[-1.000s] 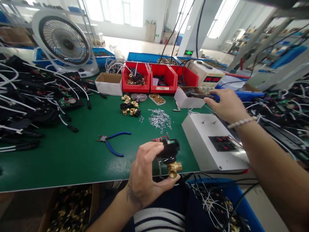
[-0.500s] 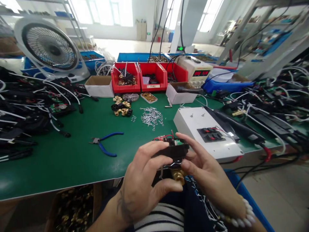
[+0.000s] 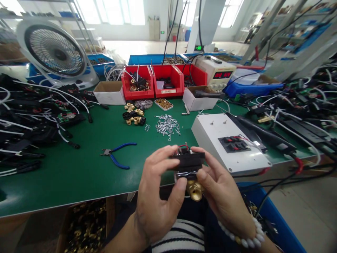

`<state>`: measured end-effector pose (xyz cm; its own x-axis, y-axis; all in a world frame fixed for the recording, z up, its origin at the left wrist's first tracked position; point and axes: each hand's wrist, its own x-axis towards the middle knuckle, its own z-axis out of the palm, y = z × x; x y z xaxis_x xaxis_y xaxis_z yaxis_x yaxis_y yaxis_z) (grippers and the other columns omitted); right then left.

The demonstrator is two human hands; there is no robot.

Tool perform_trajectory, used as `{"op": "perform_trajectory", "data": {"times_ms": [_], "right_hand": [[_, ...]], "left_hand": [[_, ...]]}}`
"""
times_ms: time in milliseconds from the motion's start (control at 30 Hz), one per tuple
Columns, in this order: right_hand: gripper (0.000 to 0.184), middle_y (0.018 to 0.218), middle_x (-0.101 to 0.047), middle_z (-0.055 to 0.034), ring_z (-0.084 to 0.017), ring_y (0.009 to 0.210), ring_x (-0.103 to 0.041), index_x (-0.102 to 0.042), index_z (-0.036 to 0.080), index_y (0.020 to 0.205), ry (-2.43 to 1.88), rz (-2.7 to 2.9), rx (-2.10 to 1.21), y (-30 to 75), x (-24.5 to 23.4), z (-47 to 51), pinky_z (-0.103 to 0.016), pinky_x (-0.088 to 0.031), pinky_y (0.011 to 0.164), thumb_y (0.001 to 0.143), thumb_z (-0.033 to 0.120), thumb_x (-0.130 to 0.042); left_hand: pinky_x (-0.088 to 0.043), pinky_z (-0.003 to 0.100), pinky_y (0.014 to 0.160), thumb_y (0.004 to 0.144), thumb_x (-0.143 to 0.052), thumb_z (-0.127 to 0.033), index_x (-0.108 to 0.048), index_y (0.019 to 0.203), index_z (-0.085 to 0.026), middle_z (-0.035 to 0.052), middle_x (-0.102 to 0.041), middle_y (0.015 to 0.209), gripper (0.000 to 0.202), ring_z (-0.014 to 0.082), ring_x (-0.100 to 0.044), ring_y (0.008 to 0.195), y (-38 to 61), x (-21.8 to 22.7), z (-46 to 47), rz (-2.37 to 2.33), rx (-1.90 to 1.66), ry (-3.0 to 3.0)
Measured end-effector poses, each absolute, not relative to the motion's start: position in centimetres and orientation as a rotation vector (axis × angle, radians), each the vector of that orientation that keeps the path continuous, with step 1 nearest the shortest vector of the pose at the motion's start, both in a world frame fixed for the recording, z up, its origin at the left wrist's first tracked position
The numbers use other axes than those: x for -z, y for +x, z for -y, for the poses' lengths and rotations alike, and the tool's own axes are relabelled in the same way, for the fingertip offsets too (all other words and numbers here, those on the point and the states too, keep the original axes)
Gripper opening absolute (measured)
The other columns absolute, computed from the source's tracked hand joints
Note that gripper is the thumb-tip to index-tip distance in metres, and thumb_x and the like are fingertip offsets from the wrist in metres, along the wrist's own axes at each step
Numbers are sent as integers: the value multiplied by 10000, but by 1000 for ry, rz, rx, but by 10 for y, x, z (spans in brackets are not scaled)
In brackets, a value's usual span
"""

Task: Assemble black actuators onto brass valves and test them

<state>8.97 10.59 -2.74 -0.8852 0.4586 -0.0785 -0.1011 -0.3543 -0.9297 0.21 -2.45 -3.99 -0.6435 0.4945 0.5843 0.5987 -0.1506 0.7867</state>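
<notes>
Your left grip [image 3: 151, 193] and right grip [image 3: 223, 188] are closed on a black plastic housing [image 3: 191, 161] between them; its gold-coloured brass fitting [image 3: 195, 192] seems already joined below, its red-wired top looks not yet covered, and blue-handled metal pliers [image 3: 111, 151] lie unused beyond your left grip

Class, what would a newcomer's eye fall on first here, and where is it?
Probably the black housing with its brass fitting, held between the left hand and right hand, low in the middle. Then the large fan at back left, and the red bins at back centre.
</notes>
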Motion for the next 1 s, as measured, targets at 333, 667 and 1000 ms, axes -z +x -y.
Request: {"op": "perform_trajectory", "data": {"times_ms": [333, 667, 1000], "right_hand": [[312, 780, -754, -8, -215, 734, -714, -682, 331, 1187, -327, 2363, -1237, 85, -10, -153, -348, -577, 711, 904, 456, -639], [68, 844, -757, -82, -175, 793, -659, -757, 139, 856, -858, 2655, -912, 17, -22, -286, -317, -492, 790, 798, 123, -727], [73, 733, -691, -42, -130, 656, -543, -720, 131, 826, -807, 2606, -1054, 17, -10, -284, -281, -424, 628, 783, 190, -725]], "left_hand": [[-587, 295, 762, 903, -639, -471, -620, 1200, -166, 91, -733, 1098, 426, 237, -725, 947, -5, 24, 23, 1796, 3582, -617], [-572, 283, 801, 872, -661, -478, -653, 1165, -188, 66, -746, 1049, 412, 222, -739, 908, -5, 19, 31, 1739, 3654, -614], [-571, 333, 783, 831, -677, -532, -678, 1095, -171, 75, -761, 961, 448, 241, -742, 829, 1, 12, 32, 1864, 3653, -499]]}}
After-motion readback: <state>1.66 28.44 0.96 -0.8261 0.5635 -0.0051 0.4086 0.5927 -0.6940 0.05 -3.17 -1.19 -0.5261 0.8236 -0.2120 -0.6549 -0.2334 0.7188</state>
